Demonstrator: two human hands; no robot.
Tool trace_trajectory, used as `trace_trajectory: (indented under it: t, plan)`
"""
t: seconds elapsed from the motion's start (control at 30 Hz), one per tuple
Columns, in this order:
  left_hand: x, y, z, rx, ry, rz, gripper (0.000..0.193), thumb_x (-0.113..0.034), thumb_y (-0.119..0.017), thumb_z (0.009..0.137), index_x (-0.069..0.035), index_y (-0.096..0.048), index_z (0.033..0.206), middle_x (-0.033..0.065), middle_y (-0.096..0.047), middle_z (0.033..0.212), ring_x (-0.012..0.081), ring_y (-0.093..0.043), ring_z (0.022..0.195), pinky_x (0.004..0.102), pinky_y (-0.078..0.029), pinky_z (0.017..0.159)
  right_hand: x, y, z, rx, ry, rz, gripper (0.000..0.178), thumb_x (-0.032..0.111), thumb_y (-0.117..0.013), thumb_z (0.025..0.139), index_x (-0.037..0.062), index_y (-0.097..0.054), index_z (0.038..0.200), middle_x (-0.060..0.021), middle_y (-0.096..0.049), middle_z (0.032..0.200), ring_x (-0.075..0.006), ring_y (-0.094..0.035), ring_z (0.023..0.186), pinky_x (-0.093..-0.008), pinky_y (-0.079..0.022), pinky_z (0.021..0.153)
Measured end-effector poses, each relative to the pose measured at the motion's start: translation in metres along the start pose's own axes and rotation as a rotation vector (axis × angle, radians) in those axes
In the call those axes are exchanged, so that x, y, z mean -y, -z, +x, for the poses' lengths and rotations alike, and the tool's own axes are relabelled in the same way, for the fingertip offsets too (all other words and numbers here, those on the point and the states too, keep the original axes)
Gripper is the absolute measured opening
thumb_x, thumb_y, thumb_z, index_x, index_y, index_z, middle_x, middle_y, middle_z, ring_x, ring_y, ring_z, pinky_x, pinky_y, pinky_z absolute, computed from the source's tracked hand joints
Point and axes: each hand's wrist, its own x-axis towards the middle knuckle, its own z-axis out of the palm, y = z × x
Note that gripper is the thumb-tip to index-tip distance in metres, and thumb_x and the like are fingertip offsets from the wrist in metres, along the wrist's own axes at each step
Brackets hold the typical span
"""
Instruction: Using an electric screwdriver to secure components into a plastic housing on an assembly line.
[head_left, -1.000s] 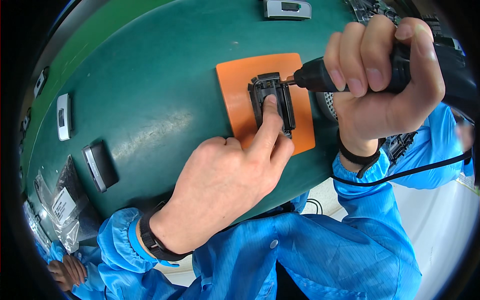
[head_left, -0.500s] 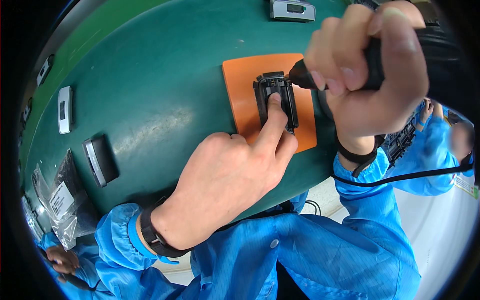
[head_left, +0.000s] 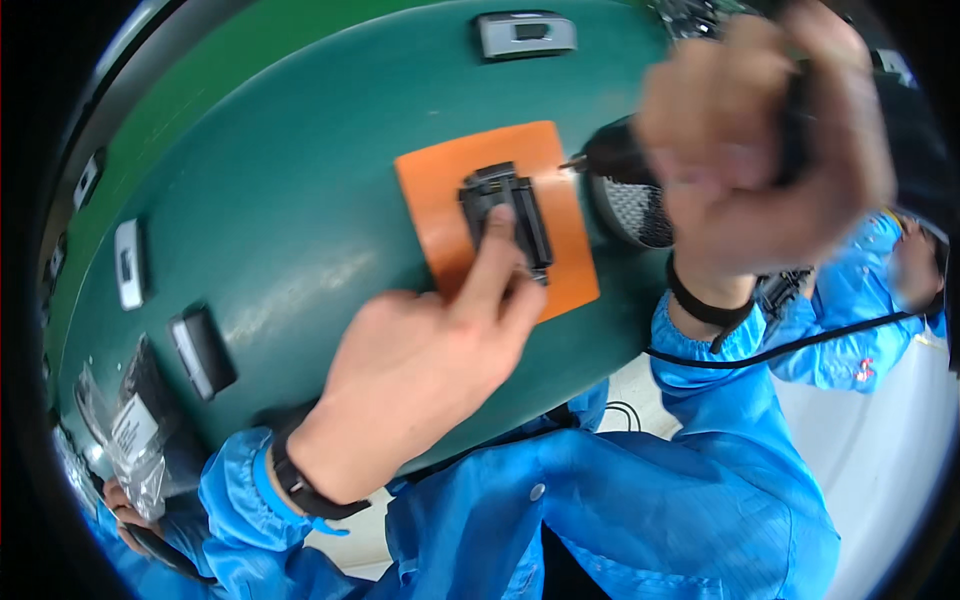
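Note:
On an orange mat (head_left: pixel 440 225) lies a small black plastic housing (head_left: pixel 534 228). My left hand (head_left: pixel 425 355) pins it there, index fingertip pressed onto its inner face and thumb by its near edge, the other fingers curled under. My right hand (head_left: pixel 765 165), blurred by motion, is wrapped round a black electric screwdriver (head_left: pixel 615 152). The screwdriver's thin metal bit points left and hangs near the mat's right edge, apart from the housing. Just under the screwdriver stands a round container (head_left: pixel 640 215) of small metal pieces, probably screws, partly covered by my right hand.
A grey-and-black device (head_left: pixel 527 36) sits at the table's far side. Two similar units, one silver (head_left: pixel 129 265) and one dark (head_left: pixel 201 352), lie at the left near a clear plastic bag (head_left: pixel 145 435). A black cable (head_left: pixel 790 350) runs by my right wrist. A blue-sleeved person (head_left: pixel 830 340) is at right.
The screwdriver bit has moved away from the housing's upper right edge, to the right. The round container has come into view. My left hand still presses the housing; the whole view has shifted slightly.

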Motion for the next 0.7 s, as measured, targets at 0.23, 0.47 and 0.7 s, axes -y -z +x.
trace_trajectory:
  t: [0.23, 0.47, 0.7]
  plan:
    - [0.005, 0.013, 0.003, -0.088, 0.057, -0.138, 0.053, -0.029, -0.082, 0.078, 0.000, -0.066, 0.119, 0.0129, -0.062, 0.141, 0.0225, -0.068, 0.065, 0.0322, -0.055, 0.057, 0.025, 0.055, -0.021, -0.048, 0.033, -0.109, 0.031, 0.030, -0.035, 0.106, 0.0062, -0.055, 0.107, 0.0008, -0.043, 0.067, -0.0099, -0.040, 0.050, -0.0276, -0.038, 0.045]
    - [0.008, 0.015, 0.009, -0.079, 0.094, -0.166, 0.051, -0.022, -0.084, 0.075, 0.002, -0.070, 0.117, 0.0112, -0.067, 0.134, 0.0209, -0.068, 0.064, 0.0304, -0.054, 0.055, 0.007, 0.031, -0.016, -0.472, -0.001, -0.144, 0.016, 0.022, -0.044, 0.103, 0.0070, -0.041, 0.098, -0.0023, -0.038, 0.050, -0.0128, -0.031, 0.036, -0.0293, -0.034, 0.036]
    - [0.017, 0.014, 0.010, -0.069, 0.120, -0.216, 0.049, -0.021, -0.084, 0.075, 0.003, -0.071, 0.115, 0.0132, -0.067, 0.133, 0.0213, -0.069, 0.065, 0.0302, -0.055, 0.054, -0.010, 0.063, -0.024, -0.087, -0.087, -0.053, 0.027, 0.026, -0.035, 0.107, 0.0063, -0.053, 0.107, -0.0011, -0.044, 0.064, -0.0106, -0.041, 0.048, -0.0283, -0.040, 0.046]
